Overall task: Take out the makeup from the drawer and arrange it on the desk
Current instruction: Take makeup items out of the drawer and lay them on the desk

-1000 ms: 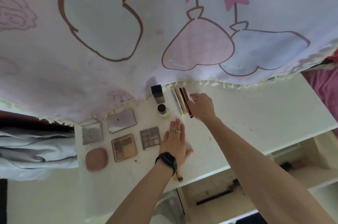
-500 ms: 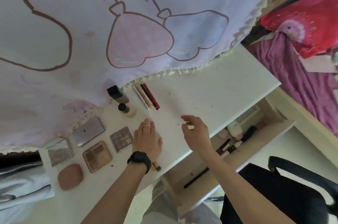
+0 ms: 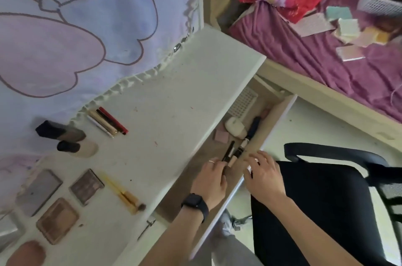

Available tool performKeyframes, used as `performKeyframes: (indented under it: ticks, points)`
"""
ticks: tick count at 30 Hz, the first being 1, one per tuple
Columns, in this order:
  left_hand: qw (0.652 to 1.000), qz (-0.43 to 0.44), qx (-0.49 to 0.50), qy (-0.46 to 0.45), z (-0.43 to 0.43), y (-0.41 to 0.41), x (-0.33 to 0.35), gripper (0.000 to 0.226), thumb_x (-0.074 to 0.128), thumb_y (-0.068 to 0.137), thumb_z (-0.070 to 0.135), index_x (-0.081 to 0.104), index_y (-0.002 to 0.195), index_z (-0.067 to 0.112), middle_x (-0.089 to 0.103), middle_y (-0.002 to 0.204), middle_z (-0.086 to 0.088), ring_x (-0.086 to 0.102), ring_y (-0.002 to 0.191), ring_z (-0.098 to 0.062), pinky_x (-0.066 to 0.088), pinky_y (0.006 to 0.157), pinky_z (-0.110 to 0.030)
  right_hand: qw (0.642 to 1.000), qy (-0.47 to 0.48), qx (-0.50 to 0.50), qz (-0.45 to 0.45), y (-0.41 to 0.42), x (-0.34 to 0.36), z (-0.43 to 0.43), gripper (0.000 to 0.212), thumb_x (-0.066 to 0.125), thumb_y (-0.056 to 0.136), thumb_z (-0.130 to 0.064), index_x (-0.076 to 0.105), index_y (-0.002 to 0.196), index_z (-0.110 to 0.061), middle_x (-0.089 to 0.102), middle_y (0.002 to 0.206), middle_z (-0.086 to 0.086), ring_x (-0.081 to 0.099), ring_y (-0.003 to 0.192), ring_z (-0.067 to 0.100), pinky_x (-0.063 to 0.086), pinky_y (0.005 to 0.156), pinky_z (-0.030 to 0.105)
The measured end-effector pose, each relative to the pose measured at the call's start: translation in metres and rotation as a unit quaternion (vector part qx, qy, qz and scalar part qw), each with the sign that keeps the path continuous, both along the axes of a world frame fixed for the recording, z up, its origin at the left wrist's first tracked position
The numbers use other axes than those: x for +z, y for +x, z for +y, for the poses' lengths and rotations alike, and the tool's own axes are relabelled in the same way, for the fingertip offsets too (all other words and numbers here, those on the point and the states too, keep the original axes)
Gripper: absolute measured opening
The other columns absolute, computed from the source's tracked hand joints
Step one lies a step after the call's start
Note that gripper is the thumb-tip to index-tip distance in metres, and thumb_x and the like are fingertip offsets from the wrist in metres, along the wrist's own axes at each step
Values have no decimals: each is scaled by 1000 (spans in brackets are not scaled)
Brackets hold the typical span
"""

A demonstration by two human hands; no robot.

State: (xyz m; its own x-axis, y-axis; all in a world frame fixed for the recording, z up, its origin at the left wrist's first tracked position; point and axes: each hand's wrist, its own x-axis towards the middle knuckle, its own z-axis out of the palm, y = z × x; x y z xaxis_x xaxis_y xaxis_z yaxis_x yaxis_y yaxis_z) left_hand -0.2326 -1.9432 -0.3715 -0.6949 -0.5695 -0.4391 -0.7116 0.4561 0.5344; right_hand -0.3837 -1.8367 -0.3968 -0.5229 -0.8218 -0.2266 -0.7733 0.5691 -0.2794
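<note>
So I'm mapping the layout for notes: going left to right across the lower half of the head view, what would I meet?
Grey palette → brush → left hand → right hand → chair.

Left hand [image 3: 210, 180] inside open drawer [image 3: 176, 197], pinching dark tube [image 3: 228, 152]; right hand [image 3: 264, 176] resting on drawer front [image 3: 228, 200].

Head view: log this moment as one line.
left hand: pinches dark tube in open drawer | right hand: rests on drawer front | desk: palettes, brush laid out
</note>
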Motion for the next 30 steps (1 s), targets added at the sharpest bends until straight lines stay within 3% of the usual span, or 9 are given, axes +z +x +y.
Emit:
performKeyframes:
  ticks: [4,9,11,12,14,18,22,26,30]
  points:
    - [997,-63,-41,-32,-24,-37,-50,55,45,98,20,26,150,27,23,157,-6,31,141,-28,40,110,-42,998,-61,-10,27,-32,-16,-37,22,64,82,-12,72,102,-11,68,112,8,58,114,33,48,98,47]
    - [986,-75,-110,-100,-46,-58,-93,66,48,91,-1,30,150,21,-5,165,-7,-3,152,-30,33,116,-46,999,46,12,18,-62,-30,-91,38,58,89,-14,59,127,-11,61,125,10,47,125,34,34,109,39]
    - [979,-70,-137,-132,-51,-61,-103,70,52,88,-6,32,152,15,7,165,-11,4,152,-34,31,117,-49,994,107,28,-11,-67,-35,-112,44,56,90,-16,51,134,-14,60,127,9,48,124,32,37,105,38]
    - [973,-60,-154,-162,-53,-62,-109,72,60,84,-5,38,150,12,22,161,-15,18,150,-37,35,114,-52,991,131,33,-23,-69,-38,-119,47,56,89,-15,48,136,-15,61,125,9,51,120,32,41,98,39]
    - [961,-52,-172,-209,-55,-62,-123,68,68,73,0,53,139,6,49,145,-19,46,135,-41,48,101,-55,985,164,40,-23,-69,-47,-128,57,58,87,-14,40,141,-14,63,119,10,58,110,32,41,80,38]
    - [949,-45,-172,-261,-50,-63,-121,56,57,69,5,57,125,11,56,122,-15,62,111,-38,58,79,-43,985,169,36,14,-62,-59,-131,59,61,91,-19,32,141,-10,57,126,16,58,112,35,40,67,37]
    - [941,-85,-178,-275,-41,-62,-109,45,71,48,3,74,91,17,64,89,-10,64,75,-29,43,43,-25,981,186,40,29,-60,-61,-134,65,65,90,-19,30,143,-5,56,128,17,58,113,33,40,63,36]
    - [938,-88,-178,-284,-36,-64,-92,35,57,43,-1,73,70,15,60,69,-7,59,58,-26,27,40,-18,976,205,62,43,-61,-58,-139,70,66,89,-17,28,145,-2,60,125,15,61,110,30,41,60,34]
    - [942,-101,-152,-281,-32,-61,-82,31,61,37,-7,66,57,17,54,59,-5,51,49,-24,23,46,-22,982,184,46,-2,-67,-35,-137,52,61,89,-38,47,130,-8,62,113,11,61,97,29,40,54,32]
